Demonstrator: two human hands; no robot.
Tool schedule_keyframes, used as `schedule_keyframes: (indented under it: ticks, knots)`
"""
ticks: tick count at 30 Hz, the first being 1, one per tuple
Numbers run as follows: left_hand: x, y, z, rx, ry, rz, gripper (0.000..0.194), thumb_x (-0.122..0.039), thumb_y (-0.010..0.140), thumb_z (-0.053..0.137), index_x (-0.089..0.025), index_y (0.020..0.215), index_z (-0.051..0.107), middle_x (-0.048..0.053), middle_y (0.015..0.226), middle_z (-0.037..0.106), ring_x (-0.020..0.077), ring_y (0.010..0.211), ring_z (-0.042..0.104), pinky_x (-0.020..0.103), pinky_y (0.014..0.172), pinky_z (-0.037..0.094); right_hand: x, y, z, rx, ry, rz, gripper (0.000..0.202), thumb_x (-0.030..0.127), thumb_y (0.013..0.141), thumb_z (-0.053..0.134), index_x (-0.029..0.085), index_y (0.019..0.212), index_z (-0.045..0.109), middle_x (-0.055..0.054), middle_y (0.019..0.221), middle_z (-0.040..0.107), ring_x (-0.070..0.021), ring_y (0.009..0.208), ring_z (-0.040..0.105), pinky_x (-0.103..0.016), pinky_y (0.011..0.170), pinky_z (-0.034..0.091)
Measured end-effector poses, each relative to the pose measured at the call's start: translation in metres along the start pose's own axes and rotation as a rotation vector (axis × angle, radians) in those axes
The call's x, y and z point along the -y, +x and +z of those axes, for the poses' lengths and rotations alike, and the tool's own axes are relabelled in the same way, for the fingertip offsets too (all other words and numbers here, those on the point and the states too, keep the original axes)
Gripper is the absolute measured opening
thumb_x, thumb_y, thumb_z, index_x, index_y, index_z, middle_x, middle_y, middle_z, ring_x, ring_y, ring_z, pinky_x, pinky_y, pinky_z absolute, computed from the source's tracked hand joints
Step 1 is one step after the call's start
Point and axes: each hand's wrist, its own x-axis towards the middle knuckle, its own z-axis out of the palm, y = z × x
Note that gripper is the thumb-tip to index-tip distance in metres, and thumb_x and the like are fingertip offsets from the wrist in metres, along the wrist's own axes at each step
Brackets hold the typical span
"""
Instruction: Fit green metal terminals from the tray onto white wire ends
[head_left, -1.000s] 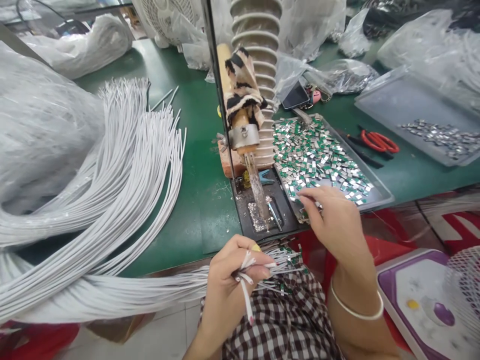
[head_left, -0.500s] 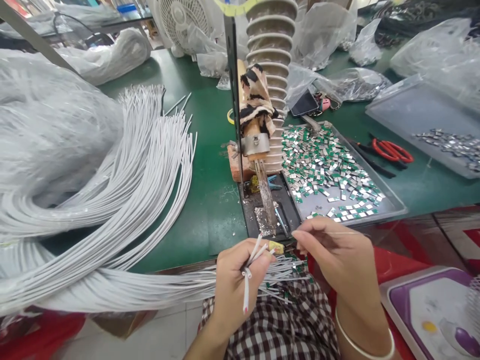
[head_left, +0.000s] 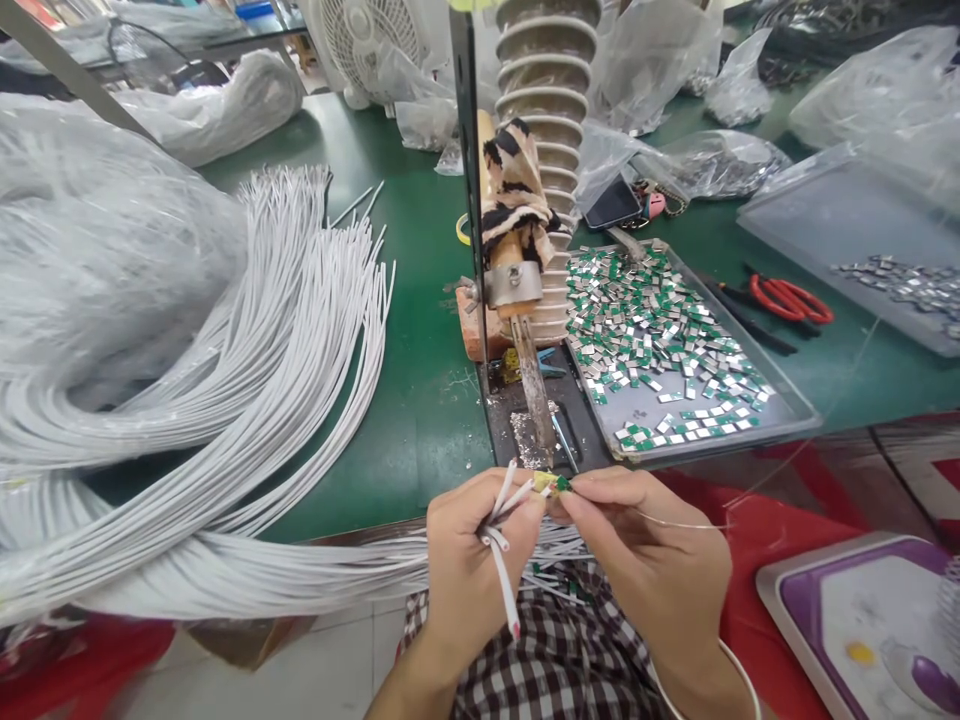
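In the head view, the left hand is closed around a few white cables, whose cut ends fan out above and below the thumb; they are smooth, round and matt, and one hanging end shows a pink-red core. A crinkled yellow wrap covers a fingertip of that hand. The right hand is drawn into a narrow pinch, with a small green board at its fingertips, just beside the yellow wrap and in front of the black base. The board is mostly hidden by the fingers, so whether it touches a cable I cannot tell. A thin, shiny wire trails from the right hand in a slack curve. Above the hands, the iron slants down to the base, its metal rod crusted and scaly, with a smooth steel clamp and a furry, black-blotched cloth higher up; a ribbed, pale hose stands behind it. To the right, a clear, shallow plastic tray holds many flat rectangular boards, half green, half bright metal. Red-handled pliers lie beside it. On the left, a long sheaf of white cables bends across the green table next to wrinkled, filmy plastic, and a checked brown-and-white fabric shows beneath the hands.
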Motion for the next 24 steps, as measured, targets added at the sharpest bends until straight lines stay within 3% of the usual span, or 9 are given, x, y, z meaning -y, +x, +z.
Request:
schedule_keyframes:
  ticks: [3,8,14,19,24]
  knots:
    - [0.001,0.000,-0.001,-0.010,0.016,0.003,0.019,-0.011,0.080,0.062,-0.018,0.066,0.072,0.002,0.076,0.077,0.0155,0.067,0.067,0.023,0.063,0.049,-0.002,-0.002,-0.002,0.008,-0.066,-0.071,0.016,0.008,0.082,0.067,0.023,0.086,0.068,0.001,0.076,0.073,-0.0122,0.063,0.070,-0.021,0.059,0.060]
    - [0.000,0.002,-0.001,-0.009,0.030,-0.013,0.018,-0.014,0.081,0.062,-0.018,0.065,0.070,0.002,0.073,0.075,0.0153,0.065,0.065,0.024,0.062,0.047,-0.004,-0.004,-0.010,-0.005,-0.348,-0.150,0.030,0.008,0.094,0.046,0.024,0.108,0.067,-0.003,0.098,0.076,-0.0157,0.086,0.073,-0.028,0.078,0.061]
    - [-0.001,0.007,-0.004,0.006,0.022,-0.004,0.017,-0.012,0.081,0.063,-0.018,0.065,0.069,0.002,0.076,0.076,0.0160,0.067,0.065,0.024,0.063,0.048,-0.002,0.000,-0.008,-0.050,-0.330,-0.360,0.031,0.005,0.083,0.065,0.027,0.105,0.070,-0.003,0.101,0.074,-0.0194,0.089,0.073,-0.034,0.078,0.063]
    - [-0.002,0.011,-0.006,0.036,0.046,0.015,0.019,-0.013,0.083,0.062,-0.018,0.067,0.070,0.002,0.073,0.072,0.0171,0.072,0.066,0.024,0.066,0.049,-0.002,0.006,-0.003,-0.060,-0.374,-0.415,0.033,0.004,0.082,0.066,0.027,0.106,0.071,-0.003,0.099,0.073,-0.0176,0.086,0.071,-0.032,0.075,0.062]
    - [-0.005,0.011,-0.001,-0.038,-0.036,-0.002,0.019,-0.012,0.081,0.064,-0.019,0.065,0.071,0.001,0.070,0.071,0.0160,0.070,0.065,0.023,0.067,0.049,-0.002,0.010,-0.003,-0.084,-0.381,-0.495,0.026,0.004,0.082,0.069,0.021,0.101,0.074,-0.003,0.097,0.073,-0.0149,0.085,0.071,-0.027,0.075,0.062]
